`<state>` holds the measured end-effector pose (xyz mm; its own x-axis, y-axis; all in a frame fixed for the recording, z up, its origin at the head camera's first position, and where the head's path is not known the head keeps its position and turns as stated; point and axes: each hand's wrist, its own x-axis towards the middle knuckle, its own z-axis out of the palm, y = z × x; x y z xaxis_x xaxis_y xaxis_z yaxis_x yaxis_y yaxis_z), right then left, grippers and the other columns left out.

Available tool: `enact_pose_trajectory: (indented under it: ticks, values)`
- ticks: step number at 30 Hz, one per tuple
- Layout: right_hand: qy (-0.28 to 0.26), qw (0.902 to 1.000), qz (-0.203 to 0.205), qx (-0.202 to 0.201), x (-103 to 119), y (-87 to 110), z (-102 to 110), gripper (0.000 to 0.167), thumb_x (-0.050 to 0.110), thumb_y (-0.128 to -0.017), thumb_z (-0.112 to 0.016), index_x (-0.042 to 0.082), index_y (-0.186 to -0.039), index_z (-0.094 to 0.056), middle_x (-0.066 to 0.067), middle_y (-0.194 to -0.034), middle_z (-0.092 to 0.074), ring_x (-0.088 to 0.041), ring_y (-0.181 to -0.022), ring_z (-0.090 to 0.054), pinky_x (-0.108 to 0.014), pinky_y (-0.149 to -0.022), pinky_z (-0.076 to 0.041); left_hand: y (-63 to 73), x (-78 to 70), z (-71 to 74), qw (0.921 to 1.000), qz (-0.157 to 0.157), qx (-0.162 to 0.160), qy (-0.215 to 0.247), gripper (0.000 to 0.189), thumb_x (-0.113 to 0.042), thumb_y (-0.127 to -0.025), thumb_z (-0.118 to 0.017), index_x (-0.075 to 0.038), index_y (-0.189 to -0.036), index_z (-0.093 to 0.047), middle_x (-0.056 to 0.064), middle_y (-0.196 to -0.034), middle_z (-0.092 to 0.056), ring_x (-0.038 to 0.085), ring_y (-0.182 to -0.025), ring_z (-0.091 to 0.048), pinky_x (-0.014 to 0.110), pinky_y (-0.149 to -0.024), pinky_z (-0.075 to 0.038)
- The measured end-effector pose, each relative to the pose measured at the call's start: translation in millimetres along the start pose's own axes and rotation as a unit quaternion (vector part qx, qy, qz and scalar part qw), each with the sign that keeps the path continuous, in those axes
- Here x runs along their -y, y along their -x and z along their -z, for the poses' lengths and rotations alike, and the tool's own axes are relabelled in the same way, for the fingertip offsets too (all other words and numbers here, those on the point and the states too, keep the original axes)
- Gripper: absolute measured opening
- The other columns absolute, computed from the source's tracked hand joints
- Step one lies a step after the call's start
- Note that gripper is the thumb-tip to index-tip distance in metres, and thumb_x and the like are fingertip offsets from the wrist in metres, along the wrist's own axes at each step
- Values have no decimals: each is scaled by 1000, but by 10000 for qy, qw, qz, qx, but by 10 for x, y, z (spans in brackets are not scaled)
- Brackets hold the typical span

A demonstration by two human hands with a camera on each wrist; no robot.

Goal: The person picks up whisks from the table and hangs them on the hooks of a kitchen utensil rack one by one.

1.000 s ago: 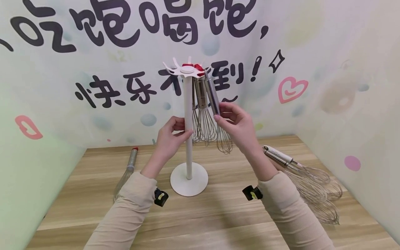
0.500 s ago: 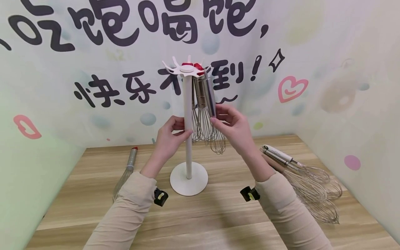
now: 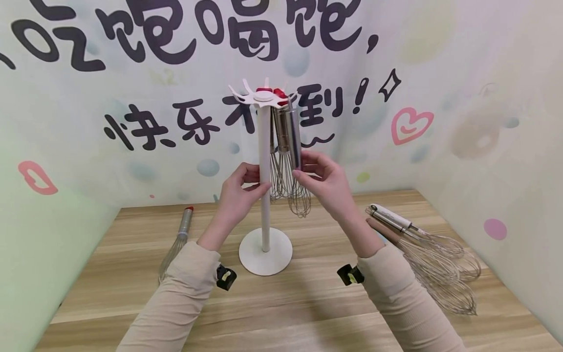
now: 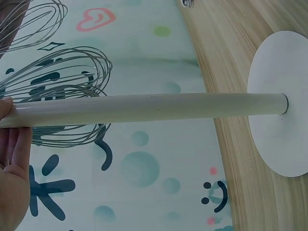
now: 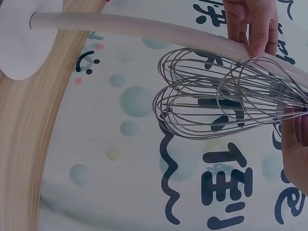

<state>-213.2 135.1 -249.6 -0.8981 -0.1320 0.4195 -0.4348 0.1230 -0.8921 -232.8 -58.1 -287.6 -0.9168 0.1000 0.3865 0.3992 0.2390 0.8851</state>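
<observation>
At seven o'clock in the head view, there's the left sleeve (image 3: pixel 173 303), long and beige, rippling with creases up to a thick cuff (image 3: pixel 192 266)! Over at five o'clock, the right sleeve (image 3: pixel 415 303) matches it (a tidy pair, these two). Look, a black wrist unit (image 3: pixel 221 283) at the left cuff's three o'clock, chunky, yellow-green patch (image 3: pixel 227 276) on it! Its black twin (image 3: pixel 344 275) sits at the right cuff's (image 3: pixel 384 268) nine o'clock; those patches may be markings, too small to tell. Left hand (image 3: pixel 239 194), right hand (image 3: pixel 326 183): both bare!

Pole's middle (image 3: pixel 265 195): crowded by left hand (image 3: pixel 237 195), hanging whisks (image 3: pixel 285 132), right hand (image 3: pixel 326 183).
Base (image 3: pixel 266 266) to whisk pile (image 3: pixel 424 259): low passable gap.
Left prongs (image 3: pixel 243 99): free approach from above.
</observation>
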Motion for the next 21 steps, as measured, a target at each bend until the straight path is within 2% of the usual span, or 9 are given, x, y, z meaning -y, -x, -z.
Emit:
enact_pose_trajectory:
  ticks: [9, 21]
  values:
    - [154, 9998, -65, 89, -46, -9, -9, 41, 0, -87, -65, -2, -127, -55, -19, -117, -61, -3, -95, -61, -20, -91, -55, 1, -14, 2, 10000, 29, -1, -3, 30, -5, -86, -68, 1, -112, -54, 21, -107, -63, 28, -101, -61, 36, -93, -57]
    - [353, 9992, -33, 178, -94, 13, -31, 40, 0, -87, -64, -4, -126, -55, -22, -113, -63, -2, -93, -61, -19, -88, -56, 10, -28, 0, 10000, 62, 6, -13, 30, -6, -86, -68, 0, -112, -54, 21, -108, -63, 28, -101, -61, 35, -94, -57]
